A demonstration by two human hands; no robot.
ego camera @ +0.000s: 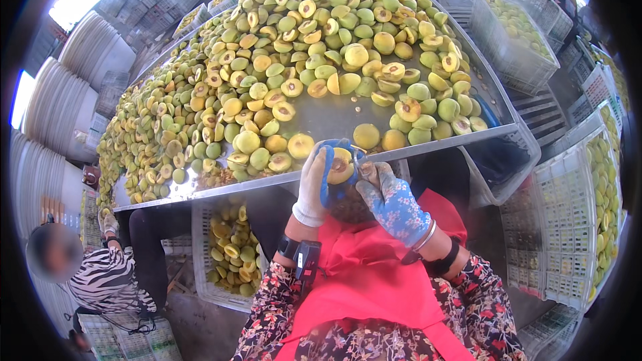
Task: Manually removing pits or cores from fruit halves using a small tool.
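Observation:
My left hand, in a white glove with blue at the fingers, holds a halved yellow-green stone fruit with its cut face and brown centre showing. My right hand, in a blue floral glove, grips the handle of a small tool, whose metal end is beside the fruit. The exact shape of that end is hard to make out. Both hands are at the near rim of a metal-topped table heaped with halved and whole fruit.
A plastic crate of fruit stands below the table to the left. More fruit-filled crates stand at the right. At the far left, another person in a striped top sits by the table. White stacked tubs stand behind.

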